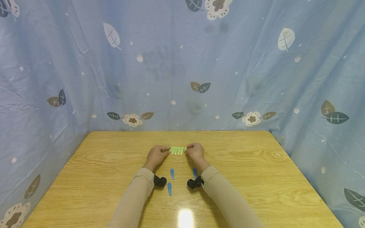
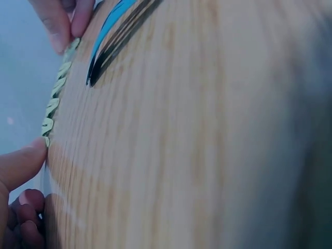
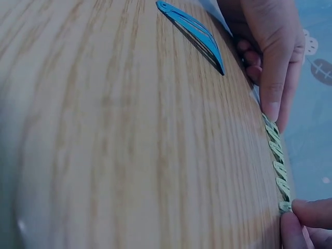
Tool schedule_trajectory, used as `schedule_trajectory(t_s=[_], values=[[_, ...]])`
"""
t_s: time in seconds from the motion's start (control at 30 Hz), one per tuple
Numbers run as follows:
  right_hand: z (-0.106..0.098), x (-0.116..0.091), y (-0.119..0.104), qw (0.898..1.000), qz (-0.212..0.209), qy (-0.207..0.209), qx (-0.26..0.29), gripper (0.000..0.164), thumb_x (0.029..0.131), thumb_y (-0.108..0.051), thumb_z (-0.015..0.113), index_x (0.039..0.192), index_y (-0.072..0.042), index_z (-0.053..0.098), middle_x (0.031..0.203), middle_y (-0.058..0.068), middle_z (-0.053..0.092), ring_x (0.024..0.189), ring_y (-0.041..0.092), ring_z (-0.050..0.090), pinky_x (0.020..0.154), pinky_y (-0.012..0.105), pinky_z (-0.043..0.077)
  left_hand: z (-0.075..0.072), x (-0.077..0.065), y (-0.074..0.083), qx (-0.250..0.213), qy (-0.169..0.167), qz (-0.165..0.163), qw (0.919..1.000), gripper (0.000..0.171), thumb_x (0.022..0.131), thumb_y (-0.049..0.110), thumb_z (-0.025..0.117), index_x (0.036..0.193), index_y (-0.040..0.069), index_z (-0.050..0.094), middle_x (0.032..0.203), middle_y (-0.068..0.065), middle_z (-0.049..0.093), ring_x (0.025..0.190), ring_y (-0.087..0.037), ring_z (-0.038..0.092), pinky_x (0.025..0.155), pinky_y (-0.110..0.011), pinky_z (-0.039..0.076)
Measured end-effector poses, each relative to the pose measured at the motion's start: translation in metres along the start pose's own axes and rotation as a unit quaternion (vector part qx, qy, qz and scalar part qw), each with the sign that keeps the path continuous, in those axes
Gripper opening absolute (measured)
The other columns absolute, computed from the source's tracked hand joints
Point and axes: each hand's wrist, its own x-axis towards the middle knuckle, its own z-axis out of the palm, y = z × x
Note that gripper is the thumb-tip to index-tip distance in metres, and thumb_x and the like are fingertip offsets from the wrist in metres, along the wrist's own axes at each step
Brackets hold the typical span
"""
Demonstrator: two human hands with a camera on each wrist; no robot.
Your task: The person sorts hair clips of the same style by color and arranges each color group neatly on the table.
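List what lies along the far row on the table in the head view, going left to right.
Left hand → row of green hair clips, held at both ends → right hand. All sit on the wooden table.

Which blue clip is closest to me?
The lowest blue clip, lying between the sleeves; the other two lie farther up, nearer the hands.

Even, bright overhead light, a glare spot on the table [image 1: 186, 218], blurred close wrist views, fisheye-bent edges.
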Motion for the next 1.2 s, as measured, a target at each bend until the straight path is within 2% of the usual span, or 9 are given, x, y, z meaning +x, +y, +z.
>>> schedule_trajectory(t_s=[0.23,0.4,0.8,0.93,1.2], values=[[-0.004,-0.003,-0.001,1.0,-0.001,-0.007,0.018,0.019,0.081,0.002,0.068,0.1,0.007,0.067,0.097,0.021,0.065,0.07,0.02,0.068,0.063,0.027,0.059,0.0,-0.001,0.002,0.006,0.002,-0.002,1.0,0.027,0.089,0.026,0.067,0.115,0.02,0.071,0.121,-0.006,0.066,0.112,-0.03,0.061,0.094,-0.05,0.049],[-0.008,-0.007,0.003,0.998,-0.002,-0.018,0.057,0.021,0.082,0.003,0.066,0.102,0.009,0.065,0.098,0.021,0.064,0.075,0.023,0.069,0.068,0.03,0.059,0.002,0.0,-0.001,0.002,0.003,-0.002,1.0,0.027,0.089,0.026,0.067,0.116,0.02,0.071,0.122,-0.007,0.066,0.112,-0.031,0.061,0.095,-0.05,0.048],[-0.02,-0.009,0.017,0.992,0.011,-0.038,0.121,0.025,0.085,0.001,0.065,0.109,0.009,0.064,0.104,0.022,0.062,0.09,0.029,0.068,0.077,0.032,0.059,-0.001,0.0,-0.002,-0.041,-0.004,0.002,0.9991,0.033,0.089,0.023,0.067,0.121,0.016,0.067,0.124,-0.008,0.064,0.119,-0.031,0.056,0.1,-0.049,0.045],[-0.024,-0.012,0.02,0.991,0.011,-0.039,0.129,0.024,0.086,0.001,0.064,0.108,0.009,0.064,0.105,0.022,0.062,0.089,0.027,0.068,0.079,0.033,0.059,-0.002,-0.001,-0.001,-0.039,-0.007,0.003,0.9992,0.033,0.089,0.023,0.067,0.121,0.014,0.067,0.125,-0.009,0.064,0.121,-0.032,0.055,0.101,-0.049,0.044],[-0.04,-0.025,0.023,0.991,0.001,-0.053,0.121,0.027,0.086,0.001,0.063,0.111,0.011,0.062,0.102,0.022,0.064,0.086,0.025,0.068,0.078,0.032,0.058,-0.006,0.0,-0.006,-0.074,-0.033,0.011,0.9967,0.039,0.09,0.023,0.066,0.127,0.01,0.063,0.129,-0.011,0.061,0.119,-0.033,0.054,0.099,-0.048,0.046]])
